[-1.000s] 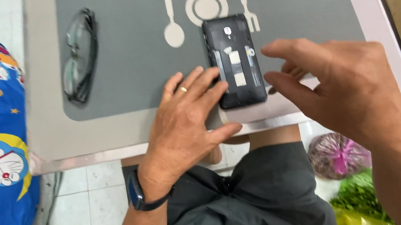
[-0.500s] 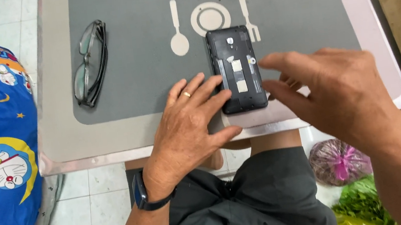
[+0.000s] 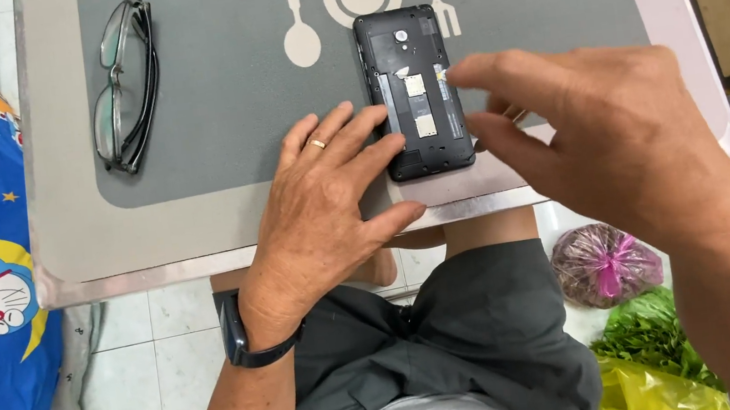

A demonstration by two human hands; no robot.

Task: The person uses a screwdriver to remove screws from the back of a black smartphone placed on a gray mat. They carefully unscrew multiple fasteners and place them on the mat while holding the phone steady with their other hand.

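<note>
The right hand (image 3: 614, 140) covers the near right edge of the open-backed black phone (image 3: 411, 90) and hides its own fingertips' contact. The placemat (image 3: 232, 83) and table (image 3: 96, 254) run off the far edge. The phone's small inner parts are too small to identify.

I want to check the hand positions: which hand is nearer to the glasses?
Left. The left hand lies on the mat to the right of the glasses, apart from them; the right hand is farther right, beyond the phone.

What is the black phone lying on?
The phone, back cover off, lies on a grey placemat atop the table. The left hand hides the mat beside its lower edge.
</note>
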